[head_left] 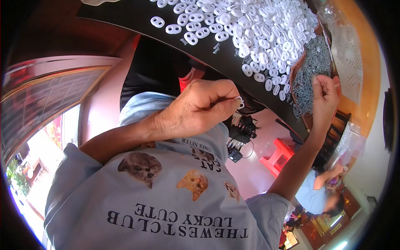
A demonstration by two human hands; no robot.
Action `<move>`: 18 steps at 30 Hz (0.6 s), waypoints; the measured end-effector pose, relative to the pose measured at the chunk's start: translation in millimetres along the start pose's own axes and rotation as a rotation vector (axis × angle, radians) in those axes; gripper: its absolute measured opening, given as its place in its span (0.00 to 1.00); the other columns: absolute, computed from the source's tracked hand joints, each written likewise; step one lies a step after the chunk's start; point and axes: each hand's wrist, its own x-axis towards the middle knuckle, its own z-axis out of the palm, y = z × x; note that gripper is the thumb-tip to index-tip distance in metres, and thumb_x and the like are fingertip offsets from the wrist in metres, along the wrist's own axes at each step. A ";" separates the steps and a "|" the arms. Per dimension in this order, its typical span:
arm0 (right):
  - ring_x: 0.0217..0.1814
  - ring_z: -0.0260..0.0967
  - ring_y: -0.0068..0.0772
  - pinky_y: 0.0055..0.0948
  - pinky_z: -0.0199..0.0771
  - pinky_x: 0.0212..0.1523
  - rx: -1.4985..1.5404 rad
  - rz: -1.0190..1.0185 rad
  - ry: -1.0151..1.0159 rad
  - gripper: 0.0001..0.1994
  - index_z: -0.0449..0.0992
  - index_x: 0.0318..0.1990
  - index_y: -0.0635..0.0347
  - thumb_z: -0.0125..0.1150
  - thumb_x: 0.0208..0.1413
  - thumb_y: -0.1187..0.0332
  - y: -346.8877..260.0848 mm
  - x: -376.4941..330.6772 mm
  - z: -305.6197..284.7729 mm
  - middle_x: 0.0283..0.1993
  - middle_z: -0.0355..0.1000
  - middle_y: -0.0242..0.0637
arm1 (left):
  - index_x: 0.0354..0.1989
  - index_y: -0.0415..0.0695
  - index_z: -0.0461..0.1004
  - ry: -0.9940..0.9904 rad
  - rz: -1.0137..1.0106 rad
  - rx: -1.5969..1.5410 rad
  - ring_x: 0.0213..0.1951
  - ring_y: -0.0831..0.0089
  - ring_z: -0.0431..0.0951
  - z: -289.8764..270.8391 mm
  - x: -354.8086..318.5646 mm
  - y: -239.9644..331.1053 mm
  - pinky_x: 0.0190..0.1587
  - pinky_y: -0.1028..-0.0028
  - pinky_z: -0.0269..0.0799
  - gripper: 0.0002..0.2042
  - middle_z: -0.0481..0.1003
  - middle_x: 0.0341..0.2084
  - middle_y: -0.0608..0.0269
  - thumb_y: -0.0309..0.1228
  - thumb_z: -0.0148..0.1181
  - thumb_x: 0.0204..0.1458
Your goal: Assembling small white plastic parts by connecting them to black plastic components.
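My left hand [200,106] is in front of my shirt, thumb and forefinger pinched on a small white plastic piece [240,103]. Only part of that piece shows past the fingertips. At the right, my right hand [326,93] reaches into a heap of small metal coil springs [310,66], its thumb and fingers pressed together. Whatever is between those fingertips is too small to make out. A large pile of white oval two-hole cord-lock pieces [266,33] lies beside the springs, farther from me and to the left.
The pile rests on a dark tabletop [137,23] whose near edge slants past my hands. Several loose springs [216,48] lie near that edge. Clear plastic bags [341,46] sit at the far right. A red stool [277,157] stands on the floor, and another person [316,189] sits lower right.
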 end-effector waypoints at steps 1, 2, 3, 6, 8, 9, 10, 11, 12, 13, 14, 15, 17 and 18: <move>0.29 0.59 0.12 0.15 0.59 0.30 0.015 0.003 0.029 0.04 0.73 0.35 0.63 0.59 0.59 0.73 -0.3 -1.0 -0.8 0.27 0.65 0.23 | 0.34 0.36 0.68 -0.002 0.017 0.006 0.25 0.88 0.61 -0.3 0.2 -0.2 0.26 0.83 0.57 0.03 0.66 0.22 0.73 0.22 0.50 0.61; 0.29 0.59 0.12 0.15 0.59 0.30 0.017 0.002 0.026 0.04 0.73 0.35 0.63 0.59 0.59 0.73 -2.6 -1.0 -0.1 0.27 0.65 0.23 | 0.34 0.36 0.68 0.002 0.033 0.015 0.24 0.88 0.60 -0.5 -0.1 -0.4 0.26 0.83 0.57 0.03 0.65 0.22 0.74 0.22 0.50 0.61; 0.29 0.59 0.12 0.15 0.59 0.29 0.009 -0.011 0.053 0.04 0.73 0.34 0.63 0.59 0.59 0.73 -6.3 -1.2 0.1 0.27 0.65 0.24 | 0.34 0.36 0.68 0.006 0.032 0.015 0.24 0.88 0.60 -0.6 -0.1 -0.3 0.26 0.83 0.57 0.03 0.65 0.22 0.74 0.22 0.50 0.61; 0.28 0.58 0.13 0.16 0.58 0.29 -0.010 -0.101 0.045 0.03 0.72 0.33 0.64 0.58 0.58 0.75 -38.3 -8.4 1.3 0.27 0.64 0.25 | 0.33 0.37 0.68 0.005 0.029 -0.005 0.25 0.88 0.61 -0.9 0.3 1.4 0.27 0.83 0.58 0.04 0.66 0.22 0.73 0.22 0.49 0.61; 0.28 0.57 0.14 0.16 0.56 0.28 -0.020 -0.178 0.011 0.03 0.71 0.33 0.64 0.57 0.58 0.76 -73.2 -20.7 5.5 0.27 0.63 0.25 | 0.33 0.37 0.69 -0.005 -0.033 -0.170 0.26 0.88 0.62 -0.1 -0.2 3.5 0.28 0.83 0.58 0.05 0.67 0.23 0.72 0.23 0.48 0.61; 0.28 0.56 0.14 0.16 0.55 0.27 0.119 -0.176 -0.097 0.02 0.71 0.32 0.64 0.56 0.57 0.78 -91.8 -29.4 10.3 0.27 0.63 0.26 | 0.33 0.37 0.69 -0.001 -0.038 -0.166 0.26 0.88 0.62 -0.9 -0.2 4.6 0.28 0.83 0.58 0.05 0.67 0.23 0.72 0.23 0.48 0.61; 0.27 0.55 0.14 0.16 0.53 0.27 0.259 -0.176 -0.208 0.02 0.70 0.32 0.65 0.56 0.55 0.79 -108.3 -35.7 17.1 0.28 0.62 0.27 | 0.33 0.38 0.69 -0.028 -0.043 -0.164 0.27 0.87 0.62 -2.6 -0.5 5.9 0.30 0.82 0.59 0.06 0.67 0.24 0.71 0.25 0.48 0.62; 0.27 0.55 0.14 0.16 0.52 0.26 0.321 -0.183 -0.254 0.02 0.70 0.32 0.65 0.56 0.54 0.80 -122.4 -41.3 24.5 0.28 0.62 0.27 | 0.33 0.38 0.69 -0.060 -0.048 -0.165 0.27 0.86 0.63 -3.5 -0.8 7.2 0.31 0.82 0.59 0.07 0.67 0.24 0.70 0.26 0.48 0.62; 0.27 0.55 0.14 0.16 0.51 0.26 0.381 -0.189 -0.300 0.03 0.70 0.32 0.65 0.56 0.53 0.81 -132.0 -44.8 29.6 0.28 0.62 0.27 | 0.33 0.38 0.69 -0.058 -0.052 -0.163 0.27 0.86 0.63 -3.3 -0.9 8.7 0.31 0.82 0.59 0.07 0.67 0.24 0.70 0.26 0.48 0.62; 0.26 0.55 0.14 0.16 0.51 0.25 0.426 -0.167 -0.379 0.04 0.70 0.32 0.65 0.57 0.51 0.81 -135.7 -45.5 32.1 0.28 0.63 0.28 | 0.33 0.38 0.69 -0.066 -0.056 -0.167 0.28 0.85 0.64 -3.3 -1.3 10.3 0.31 0.81 0.60 0.08 0.67 0.24 0.70 0.28 0.48 0.62; 0.24 0.55 0.14 0.16 0.51 0.24 0.484 -0.160 -0.430 0.04 0.70 0.32 0.65 0.57 0.51 0.81 -140.4 -44.7 35.1 0.28 0.63 0.28 | 0.33 0.38 0.69 -0.071 -0.059 -0.170 0.28 0.84 0.64 -3.5 -1.9 12.0 0.32 0.81 0.60 0.08 0.68 0.24 0.69 0.29 0.47 0.62; 0.24 0.55 0.14 0.16 0.52 0.23 0.510 -0.173 -0.460 0.04 0.70 0.32 0.65 0.57 0.52 0.81 -140.6 -43.8 37.5 0.27 0.64 0.29 | 0.33 0.38 0.69 -0.065 -0.060 -0.169 0.28 0.84 0.64 -3.9 -2.8 13.2 0.32 0.81 0.60 0.08 0.68 0.24 0.69 0.29 0.47 0.62; 0.23 0.55 0.13 0.16 0.52 0.23 0.538 -0.188 -0.494 0.03 0.70 0.32 0.65 0.57 0.52 0.81 -141.5 -43.1 40.3 0.27 0.64 0.29 | 0.33 0.38 0.69 -0.066 -0.068 -0.188 0.29 0.82 0.66 -5.1 -4.4 14.7 0.32 0.80 0.61 0.09 0.68 0.24 0.68 0.29 0.47 0.62; 0.23 0.55 0.13 0.16 0.52 0.23 0.563 -0.182 -0.541 0.03 0.70 0.32 0.66 0.57 0.52 0.81 -142.4 -42.9 40.3 0.27 0.63 0.29 | 0.33 0.38 0.69 -0.061 -0.069 -0.187 0.29 0.82 0.66 -5.8 -4.9 15.4 0.32 0.80 0.61 0.09 0.68 0.24 0.68 0.29 0.47 0.62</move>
